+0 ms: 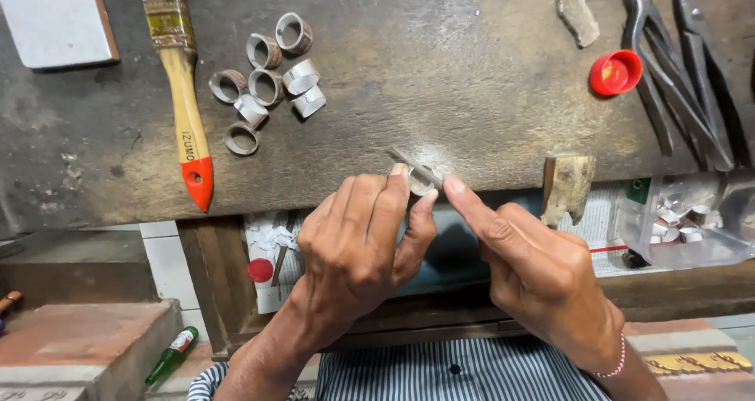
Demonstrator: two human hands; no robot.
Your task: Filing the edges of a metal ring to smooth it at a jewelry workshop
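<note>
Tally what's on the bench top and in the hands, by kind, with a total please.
Loose metal rings grouped on the bench: 8
Ring held in the left hand: 1
Flat file worked by the right hand: 1
Paintbrush: 1
Red cap: 1
Pliers or tongs: 2, count unsure as they overlap
Stone chip: 1
Total: 15

The dark, worn wooden tabletop (440,71) carries a wooden-handled paintbrush with a red tip (185,94) at left. Just beside it lies a cluster of short grey metal ring sections (267,79). A red plastic cap (616,72) and dark metal tongs (684,71) lie at right, with a small grey stone fragment (578,17) nearby.
</note>
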